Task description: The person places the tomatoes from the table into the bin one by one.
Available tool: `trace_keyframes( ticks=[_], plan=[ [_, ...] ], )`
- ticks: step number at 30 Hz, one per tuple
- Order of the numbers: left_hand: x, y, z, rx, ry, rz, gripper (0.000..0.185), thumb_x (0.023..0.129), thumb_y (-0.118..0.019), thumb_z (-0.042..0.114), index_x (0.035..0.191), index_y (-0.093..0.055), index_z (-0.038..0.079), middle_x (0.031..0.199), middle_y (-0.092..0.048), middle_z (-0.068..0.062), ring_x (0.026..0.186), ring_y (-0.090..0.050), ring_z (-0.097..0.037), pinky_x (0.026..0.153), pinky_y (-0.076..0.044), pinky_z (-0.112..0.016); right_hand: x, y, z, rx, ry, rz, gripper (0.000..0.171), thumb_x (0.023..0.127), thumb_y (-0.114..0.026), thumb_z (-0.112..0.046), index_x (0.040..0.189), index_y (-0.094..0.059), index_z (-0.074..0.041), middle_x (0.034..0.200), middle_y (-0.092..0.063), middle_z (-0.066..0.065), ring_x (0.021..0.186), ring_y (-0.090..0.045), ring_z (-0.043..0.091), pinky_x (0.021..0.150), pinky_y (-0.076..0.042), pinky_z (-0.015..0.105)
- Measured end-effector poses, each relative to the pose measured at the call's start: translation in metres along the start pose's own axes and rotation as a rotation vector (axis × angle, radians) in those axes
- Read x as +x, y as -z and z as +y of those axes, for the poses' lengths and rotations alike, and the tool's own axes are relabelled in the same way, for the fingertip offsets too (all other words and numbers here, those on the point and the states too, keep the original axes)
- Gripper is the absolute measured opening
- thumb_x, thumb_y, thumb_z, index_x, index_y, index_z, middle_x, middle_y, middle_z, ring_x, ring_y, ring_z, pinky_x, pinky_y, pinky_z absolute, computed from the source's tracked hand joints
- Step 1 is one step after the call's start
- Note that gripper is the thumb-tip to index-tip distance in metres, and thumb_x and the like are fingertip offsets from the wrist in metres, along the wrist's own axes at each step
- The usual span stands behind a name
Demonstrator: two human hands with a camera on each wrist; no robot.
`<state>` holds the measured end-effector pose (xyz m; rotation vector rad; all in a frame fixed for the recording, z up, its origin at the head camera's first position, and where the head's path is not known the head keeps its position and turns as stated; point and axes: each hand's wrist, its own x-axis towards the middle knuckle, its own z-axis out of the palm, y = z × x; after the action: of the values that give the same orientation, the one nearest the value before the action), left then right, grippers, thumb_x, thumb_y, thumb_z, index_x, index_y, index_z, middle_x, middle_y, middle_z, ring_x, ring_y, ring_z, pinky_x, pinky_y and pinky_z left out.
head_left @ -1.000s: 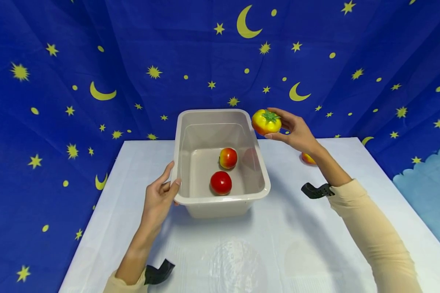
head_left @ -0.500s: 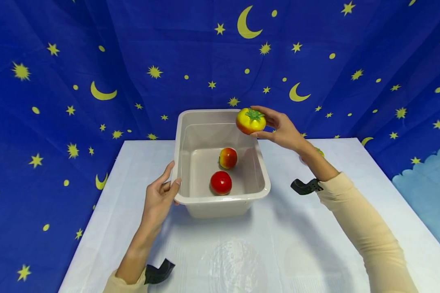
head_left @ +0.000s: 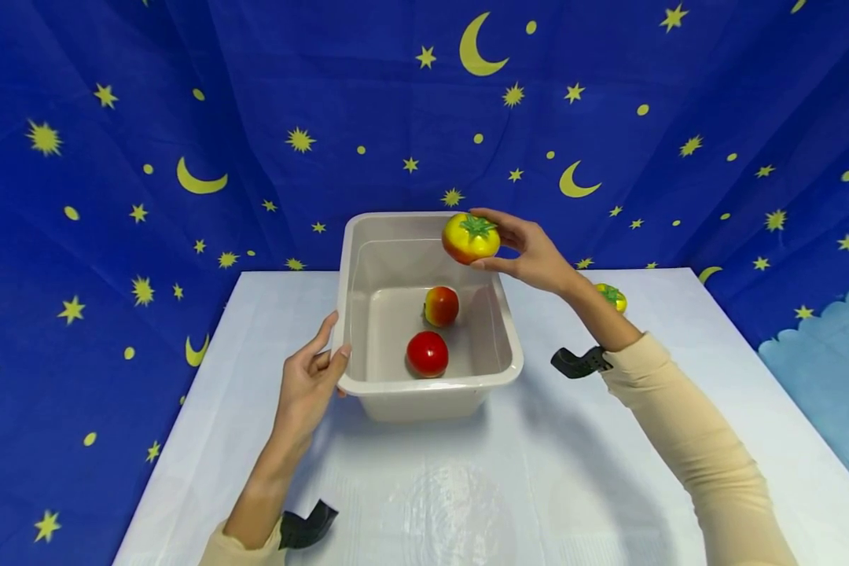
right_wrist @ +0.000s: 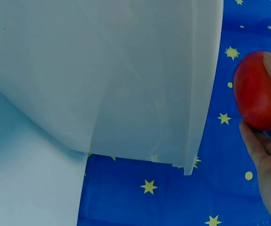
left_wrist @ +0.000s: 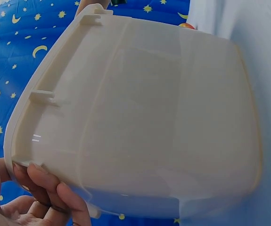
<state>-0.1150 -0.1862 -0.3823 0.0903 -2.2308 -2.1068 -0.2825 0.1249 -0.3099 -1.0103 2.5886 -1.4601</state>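
Observation:
My left hand (head_left: 307, 385) grips the left rim of a light grey plastic bin (head_left: 424, 387), thumb over the edge and fingers beneath it. In the left wrist view those fingers (left_wrist: 45, 181) curl under the rim. My right hand (head_left: 527, 255) pinches a yellow-and-red toy tomato (head_left: 467, 240) with a green leafy top, held above the far right part of the bin. Its red underside (right_wrist: 255, 94) shows in the right wrist view, beyond the bin's rim. On the bin's floor lie a red-and-yellow fruit (head_left: 442, 306) and, nearer, a plain red one (head_left: 427, 355).
Another yellow toy tomato (head_left: 611, 297) sits on the white-covered table (head_left: 453, 503) at the right, partly behind my right forearm. A blue curtain (head_left: 368, 102) with moons and stars hangs behind the table. Black bands (head_left: 308, 525) are on both wrists.
My right hand has carried the toy tomato leftward, from beside the bin's right rim to over its opening. More of the tomato on the table shows. My left hand and the bin have stayed put.

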Motion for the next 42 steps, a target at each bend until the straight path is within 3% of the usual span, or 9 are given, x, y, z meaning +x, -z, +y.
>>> trace_keyframes(
  ticks=[17,42],
  plan=[
    [0.0002,-0.0015,-0.0001,-0.019,0.008,0.009,0.057,0.099,-0.057,0.009,0.151,-0.036,0.018,0.083,-0.071,0.019,0.058,-0.054,-0.004,0.053,-0.046,-0.018,0.0045,-0.0065,-0.0053,-0.033,-0.008,-0.040,0.071,0.086,-0.075,-0.010,0.148,-0.041,-0.005,0.143,-0.050,0.014,0.126,-0.053,0.029,0.110,-0.041,0.043],
    [-0.0002,-0.0001,-0.0002,0.007,0.002,0.003,0.057,0.099,-0.057,0.011,0.152,-0.036,0.019,0.077,-0.070,0.016,0.057,-0.053,-0.005,0.054,-0.046,-0.019,0.0052,-0.0075,-0.0010,-0.060,-0.016,-0.075,0.071,0.085,-0.076,-0.010,0.147,-0.042,-0.005,0.141,-0.051,0.014,0.122,-0.055,0.028,0.109,-0.042,0.043]
  ],
)
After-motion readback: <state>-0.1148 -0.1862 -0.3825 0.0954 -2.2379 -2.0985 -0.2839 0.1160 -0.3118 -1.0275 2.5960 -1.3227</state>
